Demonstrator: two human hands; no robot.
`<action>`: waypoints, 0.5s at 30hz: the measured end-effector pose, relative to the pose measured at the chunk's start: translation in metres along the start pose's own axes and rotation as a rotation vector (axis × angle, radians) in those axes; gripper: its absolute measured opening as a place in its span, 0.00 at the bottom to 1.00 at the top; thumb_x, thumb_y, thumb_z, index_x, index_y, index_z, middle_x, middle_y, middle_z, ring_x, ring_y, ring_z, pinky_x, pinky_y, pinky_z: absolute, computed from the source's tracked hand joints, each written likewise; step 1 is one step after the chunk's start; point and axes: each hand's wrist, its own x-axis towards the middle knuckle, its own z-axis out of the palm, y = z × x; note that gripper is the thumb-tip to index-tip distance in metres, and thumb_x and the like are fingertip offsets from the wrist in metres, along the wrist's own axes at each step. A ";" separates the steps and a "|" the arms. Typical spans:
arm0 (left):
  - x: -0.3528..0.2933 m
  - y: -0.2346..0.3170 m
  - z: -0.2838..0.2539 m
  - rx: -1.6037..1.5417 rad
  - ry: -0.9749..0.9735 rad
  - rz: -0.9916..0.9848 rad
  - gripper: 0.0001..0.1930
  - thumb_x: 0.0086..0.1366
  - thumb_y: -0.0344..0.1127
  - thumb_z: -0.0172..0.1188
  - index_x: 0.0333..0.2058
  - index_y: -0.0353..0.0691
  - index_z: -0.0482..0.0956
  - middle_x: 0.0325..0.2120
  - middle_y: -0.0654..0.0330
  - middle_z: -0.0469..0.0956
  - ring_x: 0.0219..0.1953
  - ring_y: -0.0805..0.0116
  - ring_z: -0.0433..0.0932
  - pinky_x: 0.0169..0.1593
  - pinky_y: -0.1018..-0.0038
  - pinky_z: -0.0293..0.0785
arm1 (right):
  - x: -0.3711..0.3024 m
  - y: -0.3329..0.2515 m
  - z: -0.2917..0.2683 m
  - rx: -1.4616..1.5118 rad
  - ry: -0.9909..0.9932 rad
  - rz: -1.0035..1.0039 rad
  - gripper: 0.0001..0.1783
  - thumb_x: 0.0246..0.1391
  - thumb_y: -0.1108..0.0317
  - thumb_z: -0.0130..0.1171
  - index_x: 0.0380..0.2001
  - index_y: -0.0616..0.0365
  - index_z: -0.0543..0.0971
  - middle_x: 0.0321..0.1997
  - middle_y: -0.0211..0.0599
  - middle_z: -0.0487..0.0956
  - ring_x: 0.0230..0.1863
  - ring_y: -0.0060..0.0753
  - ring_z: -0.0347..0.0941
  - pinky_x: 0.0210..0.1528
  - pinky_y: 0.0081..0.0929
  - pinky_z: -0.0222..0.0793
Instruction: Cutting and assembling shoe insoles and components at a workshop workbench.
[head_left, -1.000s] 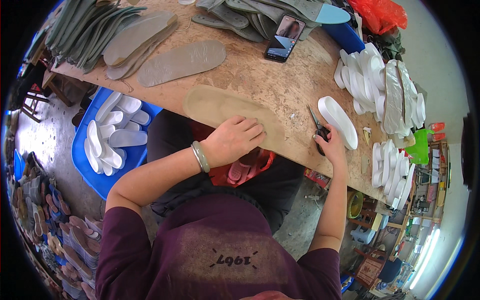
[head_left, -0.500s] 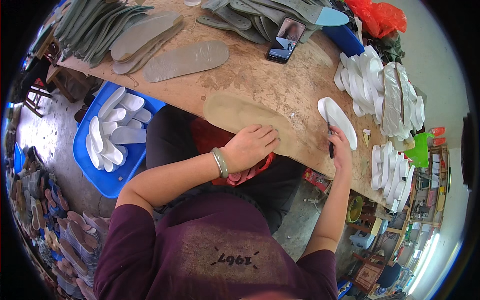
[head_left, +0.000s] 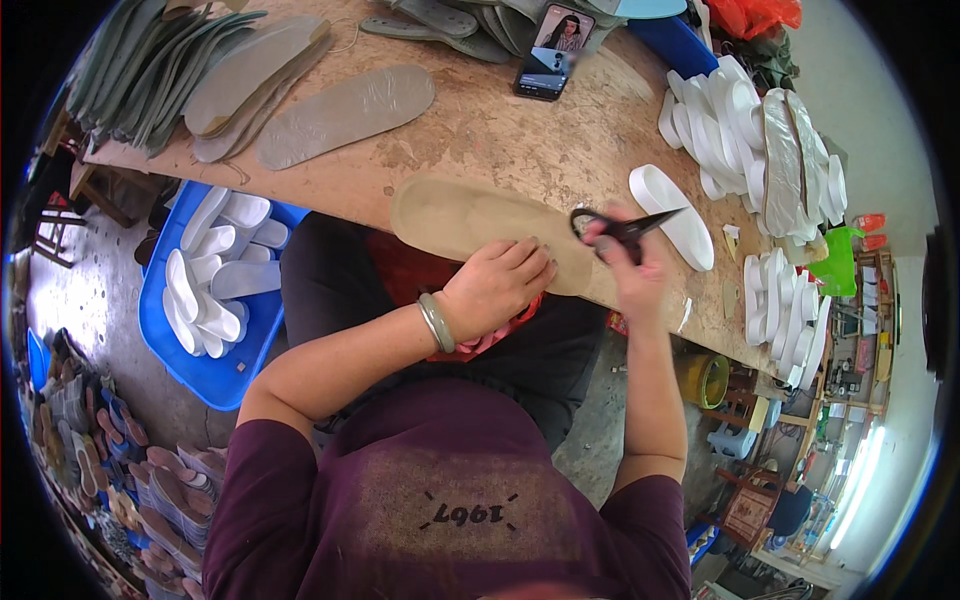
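A tan insole-shaped sheet point(head_left: 470, 215) lies along the near edge of the table, its surface slightly wavy. My left hand point(head_left: 500, 287) rests over its lower edge, fingers extended and lying flat. Black-handled scissors point(head_left: 622, 232) are in my right hand point(head_left: 637, 268), just above the table at the right end of the sheet. Their dark blades point right, across a white shoe sole point(head_left: 672, 217) on the tabletop. The right hand is a little smeared by motion, but its fingers are wrapped about the handles.
White soles point(head_left: 735, 125) are stacked at the right, and a blue tub point(head_left: 245, 365) of them stands left of my legs. Grey sole pieces point(head_left: 150, 80) pile up at the far left. A film-covered insole point(head_left: 345, 115) and a phone point(head_left: 553, 52) lie farther back on the table point(head_left: 520, 140).
My right hand has lifted the scissors from beside the white sole and moved left toward the tan sheet. The left hand stays on the sheet. The whole view has shifted slightly.
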 end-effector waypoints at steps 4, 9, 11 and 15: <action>0.000 -0.001 0.003 0.045 0.073 0.027 0.19 0.54 0.35 0.59 0.46 0.42 0.80 0.42 0.61 0.78 0.48 0.61 0.76 0.51 0.67 0.73 | 0.004 0.008 0.026 -0.449 -0.217 -0.229 0.20 0.49 0.84 0.60 0.46 0.58 0.80 0.42 0.39 0.83 0.42 0.35 0.82 0.45 0.28 0.78; -0.010 0.002 0.004 -0.060 0.038 -0.005 0.12 0.55 0.33 0.60 0.39 0.45 0.83 0.40 0.62 0.78 0.44 0.61 0.76 0.48 0.67 0.73 | 0.008 0.010 0.035 -0.667 -0.353 -0.439 0.25 0.37 0.84 0.62 0.44 0.57 0.81 0.40 0.38 0.82 0.40 0.41 0.80 0.40 0.32 0.78; -0.014 0.004 0.008 -0.092 0.002 -0.021 0.10 0.58 0.31 0.59 0.38 0.46 0.83 0.37 0.63 0.78 0.42 0.61 0.76 0.48 0.68 0.73 | 0.011 0.020 0.035 -0.696 -0.335 -0.536 0.26 0.35 0.83 0.62 0.43 0.56 0.81 0.41 0.37 0.82 0.39 0.41 0.80 0.38 0.32 0.78; -0.014 0.003 0.016 0.026 0.034 0.037 0.14 0.56 0.36 0.56 0.41 0.41 0.80 0.43 0.56 0.79 0.52 0.60 0.76 0.50 0.71 0.71 | 0.018 0.025 0.034 -0.716 -0.298 -0.606 0.26 0.34 0.82 0.62 0.43 0.55 0.81 0.39 0.38 0.81 0.37 0.42 0.79 0.36 0.32 0.79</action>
